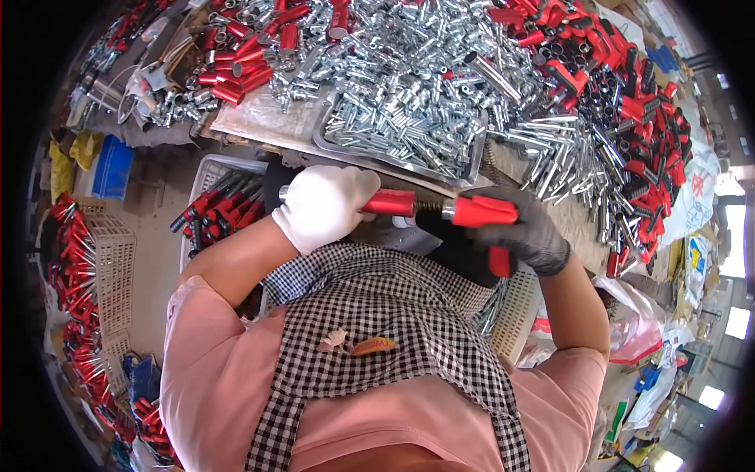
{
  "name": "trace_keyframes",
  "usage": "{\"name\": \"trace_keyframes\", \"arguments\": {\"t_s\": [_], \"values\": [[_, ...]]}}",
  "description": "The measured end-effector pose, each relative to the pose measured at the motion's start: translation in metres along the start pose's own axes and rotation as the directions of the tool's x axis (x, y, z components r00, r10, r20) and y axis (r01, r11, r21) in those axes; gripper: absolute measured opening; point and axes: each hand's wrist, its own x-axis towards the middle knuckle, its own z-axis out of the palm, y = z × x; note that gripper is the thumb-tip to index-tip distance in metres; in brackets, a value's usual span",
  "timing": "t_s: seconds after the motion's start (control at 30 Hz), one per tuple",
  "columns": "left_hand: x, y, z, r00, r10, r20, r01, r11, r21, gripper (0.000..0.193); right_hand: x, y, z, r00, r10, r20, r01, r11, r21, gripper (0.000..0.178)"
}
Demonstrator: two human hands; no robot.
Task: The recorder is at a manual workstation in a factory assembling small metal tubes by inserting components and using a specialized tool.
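In front of my apron, my left hand [326,206] wears a white glove and is closed around a red metal tube [391,202]. A silver end pokes out on the far left side of the fist. My right hand [533,236], in a dark grey glove slightly smeared by motion, grips a red plastic tool handle [484,211] with a silver collar on its inner end. Between the two parts runs a dark coil spring [426,206], roughly in line with both. Whether the spring is fixed to either part I cannot tell.
Just beyond my hands, a metal tray [320,130] on the bench overflows with small silver fittings. Red tubes [248,67] are piled at the back left, red handles [566,75] at the right. A white crate [206,167] of red-and-black tools stands left, a perforated basket [515,311] right.
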Motion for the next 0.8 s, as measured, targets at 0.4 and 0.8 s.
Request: {"name": "trace_keyframes", "arguments": {"t_s": [0.4, 0.8], "values": [[0.005, 0.009, -0.002, 0.402, 0.303, 0.864, 0.592, 0.634, -0.498, 0.028, 0.017, 0.012, 0.032, 0.211, -0.656, 0.725, 0.81, -0.298, -0.505, 0.039], [0.021, -0.012, -0.021, 0.901, 0.429, -0.057, -0.385, 0.854, 0.35, 0.011, 0.014, 0.038, 0.057, 0.977, -0.002, 0.212, -0.102, 0.874, 0.475, 0.053]]}}
